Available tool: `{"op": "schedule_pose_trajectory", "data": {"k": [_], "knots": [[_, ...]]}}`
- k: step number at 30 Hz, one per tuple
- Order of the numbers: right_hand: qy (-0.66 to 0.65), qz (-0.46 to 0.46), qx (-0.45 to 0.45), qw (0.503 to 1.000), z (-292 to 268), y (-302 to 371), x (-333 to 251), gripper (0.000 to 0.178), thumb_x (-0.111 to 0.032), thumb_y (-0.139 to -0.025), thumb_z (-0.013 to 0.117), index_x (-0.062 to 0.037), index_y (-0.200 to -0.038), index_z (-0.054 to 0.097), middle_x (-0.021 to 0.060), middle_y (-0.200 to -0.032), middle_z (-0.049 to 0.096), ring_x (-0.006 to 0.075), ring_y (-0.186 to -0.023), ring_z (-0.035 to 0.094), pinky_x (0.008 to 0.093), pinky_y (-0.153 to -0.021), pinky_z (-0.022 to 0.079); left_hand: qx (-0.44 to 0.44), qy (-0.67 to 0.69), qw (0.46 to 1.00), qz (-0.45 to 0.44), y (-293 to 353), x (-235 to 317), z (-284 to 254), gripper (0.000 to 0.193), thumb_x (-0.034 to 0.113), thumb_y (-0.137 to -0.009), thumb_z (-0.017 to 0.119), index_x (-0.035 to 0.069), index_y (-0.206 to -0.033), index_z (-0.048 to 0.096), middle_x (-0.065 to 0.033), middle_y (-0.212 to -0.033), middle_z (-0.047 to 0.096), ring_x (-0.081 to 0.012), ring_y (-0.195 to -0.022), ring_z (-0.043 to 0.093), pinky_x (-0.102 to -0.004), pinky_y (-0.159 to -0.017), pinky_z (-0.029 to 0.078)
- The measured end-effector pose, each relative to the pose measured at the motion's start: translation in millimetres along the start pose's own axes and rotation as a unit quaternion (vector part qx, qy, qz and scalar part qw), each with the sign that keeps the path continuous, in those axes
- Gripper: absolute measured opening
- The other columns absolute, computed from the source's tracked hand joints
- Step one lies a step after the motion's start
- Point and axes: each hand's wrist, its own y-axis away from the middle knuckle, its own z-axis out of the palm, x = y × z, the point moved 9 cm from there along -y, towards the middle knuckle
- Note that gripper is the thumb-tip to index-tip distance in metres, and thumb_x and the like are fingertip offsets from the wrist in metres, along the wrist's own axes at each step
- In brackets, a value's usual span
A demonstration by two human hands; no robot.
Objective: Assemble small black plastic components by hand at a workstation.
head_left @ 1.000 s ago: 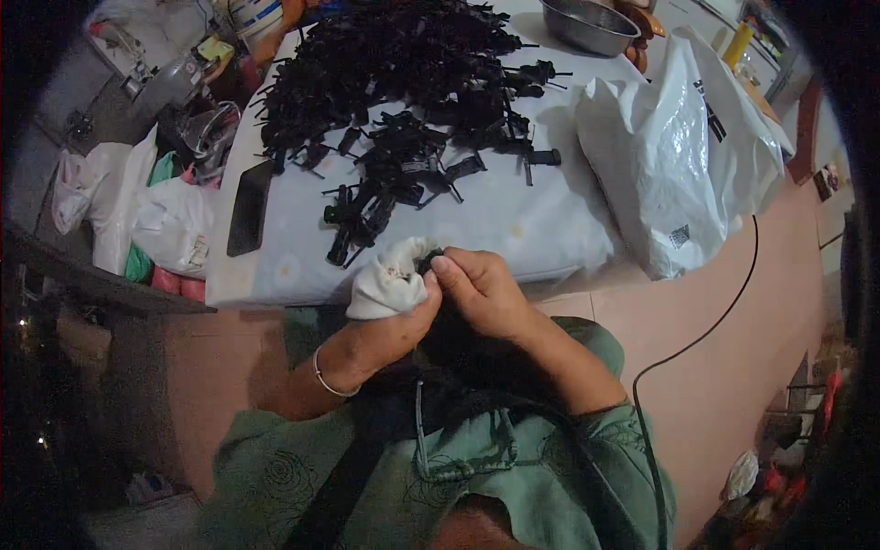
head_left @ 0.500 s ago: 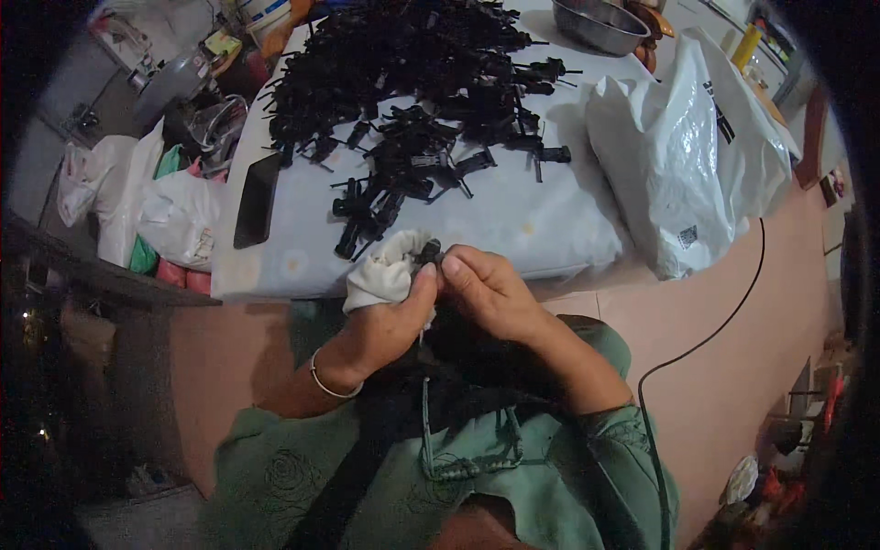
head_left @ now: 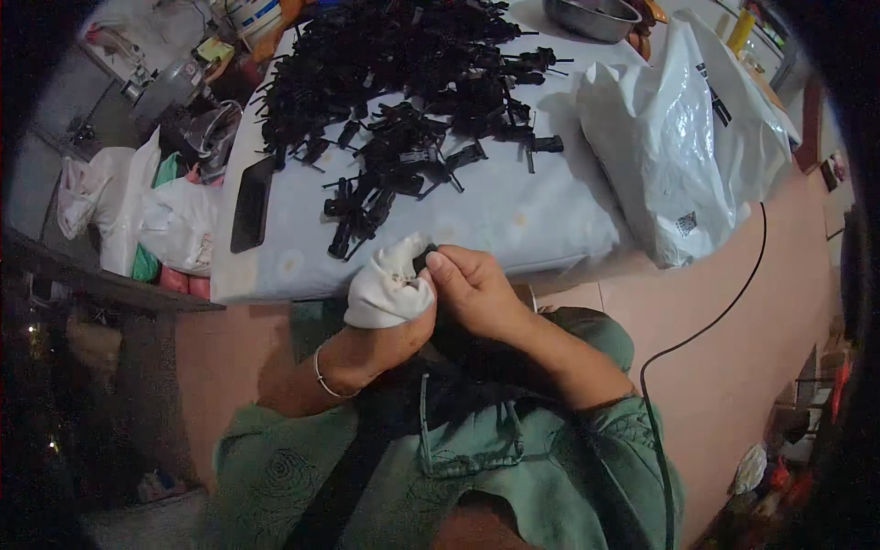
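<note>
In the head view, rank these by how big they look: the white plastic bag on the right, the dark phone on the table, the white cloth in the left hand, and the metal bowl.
1. White plastic bag, clearly largest.
2. White cloth.
3. Metal bowl and phone look about alike; the bowl is cut off by the frame's edge and lies farther away, so no firm order.

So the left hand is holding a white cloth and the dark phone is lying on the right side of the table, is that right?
Not quite: the head view shows the dark phone on the left side of the table, near its edge. The left hand does hold the white cloth.
</note>
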Motion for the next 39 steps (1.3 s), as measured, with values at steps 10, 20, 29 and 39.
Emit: {"op": "schedule_pose_trajectory", "data": {"k": [10,20,29,39], "knots": [[0.01,0.058,-0.033,0.998,-3,-8,2,0.026,-0.022,-0.091,0.042,-0.0028,-0.078,0.052,-0.0049,-0.067,0.049,0.0033,-0.065,0.041,0.0208,-0.058,0.038,0.034,0.057,0.998,-0.019,5,-20,4,0.028,0.005,-0.075,0.054,-0.004,-0.101,0.05,-0.016,-0.083,0.055,-0.0296,-0.073,0.055,-0.0337,-0.067,0.046],[0.288,-0.177,-0.046,0.94,-7,-4,-50,0.012,-0.007,-0.077,0.059,0.0011,-0.085,0.059,0.0165,-0.074,0.058,0.0269,-0.067,0.057,0.0314,-0.06,0.044,-0.034,0.386,0.883,-0.266,17,-67,12,0.034,0.006,-0.085,0.046,0.003,-0.118,0.038,-0.0014,-0.075,0.05,-0.0087,-0.061,0.047,-0.0222,-0.053,0.04],[-0.007,-0.013,-0.013,1.0,-15,-13,-4,0.016,-0.017,-0.079,0.062,-0.0038,-0.077,0.052,-0.0041,-0.06,0.042,0.0041,-0.057,0.035,0.0205,-0.05,0.032,-0.154,0.383,0.87,-0.268,16,-41,28,0.035,0.005,-0.083,0.045,0.002,-0.117,0.038,-0.0032,-0.075,0.05,-0.0066,-0.062,0.047,-0.0214,-0.054,0.04],[0.213,-0.067,-0.067,0.972,-4,-7,-32,0.026,-0.02,-0.089,0.044,0.0005,-0.072,0.047,0.0156,-0.057,0.046,0.0238,-0.05,0.046,0.0339,-0.05,0.038,-0.098,0.173,0.971,-0.13,6,-41,25,0.032,0.005,-0.076,0.049,-0.001,-0.107,0.043,-0.0144,-0.083,0.052,-0.0268,-0.071,0.054,-0.0329,-0.064,0.043]]}}
